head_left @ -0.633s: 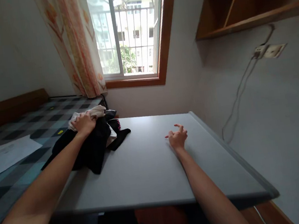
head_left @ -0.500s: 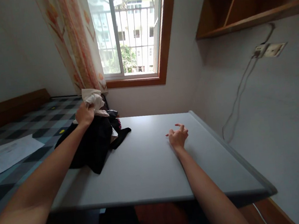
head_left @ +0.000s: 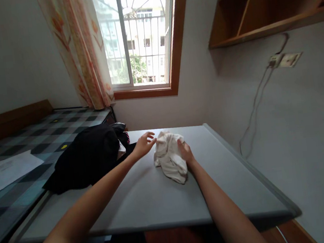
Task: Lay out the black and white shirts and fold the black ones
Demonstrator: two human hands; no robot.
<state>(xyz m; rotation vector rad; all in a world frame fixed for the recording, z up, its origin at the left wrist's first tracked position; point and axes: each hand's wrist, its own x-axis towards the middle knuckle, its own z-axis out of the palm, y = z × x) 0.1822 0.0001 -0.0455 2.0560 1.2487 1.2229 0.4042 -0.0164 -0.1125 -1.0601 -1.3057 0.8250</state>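
A crumpled off-white piece of cloth (head_left: 170, 158), its exact kind unclear, is at the middle of the grey-white table (head_left: 148, 206). My right hand (head_left: 186, 152) grips its right side, with some fingers hidden in the folds. Just left of the cloth, my left hand (head_left: 144, 144) is open, fingers apart and holding nothing; its fingertips come close to the cloth's edge. A heap of black clothing (head_left: 84, 158) lies behind my left forearm, across the table's left side and the bed edge. A bit of white and a pink-and-black patterned piece show at its right end.
On the left stands a bed with a checked sheet (head_left: 70, 121) and white paper (head_left: 11, 171) on it. A curtain (head_left: 82, 48) hangs beside the barred window (head_left: 143, 41). A wooden shelf (head_left: 257, 31) juts from the right wall above a socket (head_left: 283, 60) with hanging cords.
The off-white cloth has gone from above the black heap to the table's middle. My left hand has moved right and let go of it; my right hand has taken hold of its right side.
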